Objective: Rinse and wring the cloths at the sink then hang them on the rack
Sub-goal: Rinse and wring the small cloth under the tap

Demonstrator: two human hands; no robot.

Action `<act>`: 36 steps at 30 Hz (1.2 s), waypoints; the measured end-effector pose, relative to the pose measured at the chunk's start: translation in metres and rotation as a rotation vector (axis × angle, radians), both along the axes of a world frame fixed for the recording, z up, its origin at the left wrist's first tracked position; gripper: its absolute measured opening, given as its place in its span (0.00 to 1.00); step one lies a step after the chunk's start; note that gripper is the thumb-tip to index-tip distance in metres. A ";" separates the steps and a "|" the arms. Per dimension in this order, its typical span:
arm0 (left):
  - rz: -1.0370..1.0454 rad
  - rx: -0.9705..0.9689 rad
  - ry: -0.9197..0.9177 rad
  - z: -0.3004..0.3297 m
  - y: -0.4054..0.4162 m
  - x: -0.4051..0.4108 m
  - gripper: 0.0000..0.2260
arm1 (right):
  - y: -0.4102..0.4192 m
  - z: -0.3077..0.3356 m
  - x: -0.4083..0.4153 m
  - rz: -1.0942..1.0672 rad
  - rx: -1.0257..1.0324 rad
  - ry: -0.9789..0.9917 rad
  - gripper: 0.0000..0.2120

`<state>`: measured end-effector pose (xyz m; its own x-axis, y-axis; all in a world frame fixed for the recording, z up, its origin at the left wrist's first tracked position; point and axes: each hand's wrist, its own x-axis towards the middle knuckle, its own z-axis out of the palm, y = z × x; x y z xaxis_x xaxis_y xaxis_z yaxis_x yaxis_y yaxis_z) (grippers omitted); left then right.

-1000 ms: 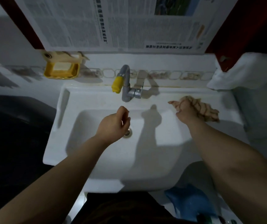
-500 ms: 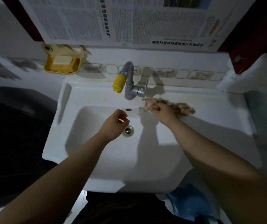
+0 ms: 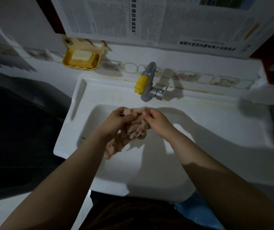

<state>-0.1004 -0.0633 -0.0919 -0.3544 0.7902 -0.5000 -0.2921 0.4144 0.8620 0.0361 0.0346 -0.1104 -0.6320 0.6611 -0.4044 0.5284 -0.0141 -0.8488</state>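
Observation:
A tan striped cloth [image 3: 133, 128] hangs over the basin of the white sink [image 3: 199, 130], just below the grey tap with a yellow nozzle [image 3: 145, 83]. My left hand [image 3: 118, 118] grips the cloth's upper left edge. My right hand [image 3: 156, 120] pinches its upper right edge. The cloth's lower part droops down past my left wrist, covering most of the drain [image 3: 142, 136]. No water is seen running from the tap.
A yellow soap dish with a bar of soap [image 3: 81, 59] is fixed to the wall at the left. A newspaper [image 3: 166, 22] covers the wall above. A blurred white towel [image 3: 265, 95] lies at the right. A dark object [image 3: 16, 122] stands left of the sink.
My right hand carried the cloth from the sink's right ledge to over the basin. My left hand rose and took hold of its other edge. The camera view shifted left.

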 end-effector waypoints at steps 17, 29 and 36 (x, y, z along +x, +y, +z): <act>0.165 0.062 -0.724 0.019 0.020 0.000 0.16 | 0.114 -0.011 -0.032 -0.340 0.443 -0.410 0.21; 0.147 0.110 -0.683 0.025 0.029 0.003 0.20 | 0.135 -0.040 -0.032 -0.469 0.228 -0.288 0.19; 0.172 0.110 -0.677 0.026 0.030 0.006 0.18 | 0.143 -0.046 -0.031 -0.474 0.207 -0.273 0.21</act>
<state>-0.0948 -0.0335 -0.0662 -0.1176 0.8096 -0.5751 -0.8323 0.2355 0.5018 0.0054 0.1778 -0.1562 -0.1388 0.9291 -0.3429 0.7050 -0.1505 -0.6931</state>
